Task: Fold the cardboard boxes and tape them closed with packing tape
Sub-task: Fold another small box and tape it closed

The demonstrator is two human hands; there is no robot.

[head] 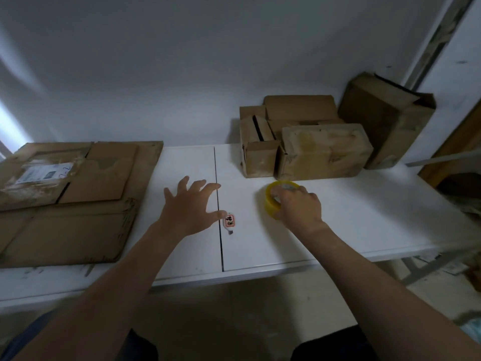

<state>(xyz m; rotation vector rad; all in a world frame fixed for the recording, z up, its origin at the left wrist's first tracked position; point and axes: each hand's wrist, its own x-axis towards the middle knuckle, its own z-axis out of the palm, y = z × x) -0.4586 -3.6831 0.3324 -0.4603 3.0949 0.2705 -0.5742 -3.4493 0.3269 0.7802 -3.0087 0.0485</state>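
A stack of flattened cardboard boxes [70, 196] lies on the left of the white table [351, 230]. At the back right stand several folded boxes [322, 152], some taped, and a taller one [385, 121] leans against the wall. My right hand [299, 207] grips a yellow roll of packing tape [272, 199] that rests on the table in front of those boxes. My left hand [190, 204] hovers over the table's middle with its fingers spread. Its thumb is close to a small white cutter with a red label [229, 222].
A dark seam [218, 204] runs front to back through the table's middle. A white wall rises right behind the table. At the far right are a wooden board [458, 157] and a metal table leg [416, 272]. The floor shows below the table's front edge.
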